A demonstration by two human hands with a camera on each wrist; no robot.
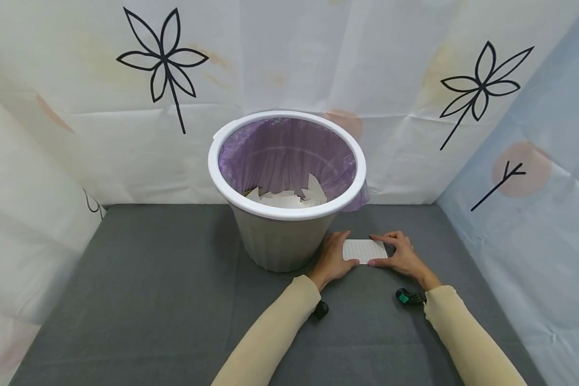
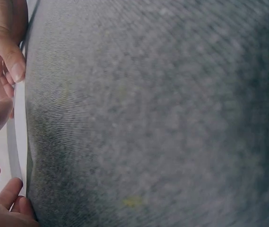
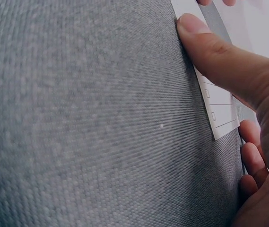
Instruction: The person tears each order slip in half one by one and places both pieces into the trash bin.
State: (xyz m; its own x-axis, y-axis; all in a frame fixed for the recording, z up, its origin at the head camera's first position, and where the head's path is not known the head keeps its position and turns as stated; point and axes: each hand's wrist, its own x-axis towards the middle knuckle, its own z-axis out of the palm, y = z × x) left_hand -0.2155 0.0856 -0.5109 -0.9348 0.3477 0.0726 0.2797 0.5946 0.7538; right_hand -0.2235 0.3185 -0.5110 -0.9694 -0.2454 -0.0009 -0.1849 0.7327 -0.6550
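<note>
A small white sheet of lined paper (image 1: 364,251) lies flat, close over the grey table, to the right of the bin. My left hand (image 1: 334,260) holds its left end, thumb at the near edge and fingers at the far edge. The right hand (image 1: 399,256) grips the opposite end the same way. Printed lines and small checkboxes show on the paper (image 3: 223,111) in the right wrist view, where the right thumb (image 3: 214,45) presses over its near edge. Edge-on, the paper (image 2: 21,142) appears as a thin white strip in the left wrist view.
Just left of the hands stands a white bin (image 1: 276,241) with a purple liner (image 1: 280,142) and torn white paper pieces (image 1: 289,198) inside. Patterned cloth walls (image 1: 289,64) close off the back and sides of the grey table (image 1: 164,295).
</note>
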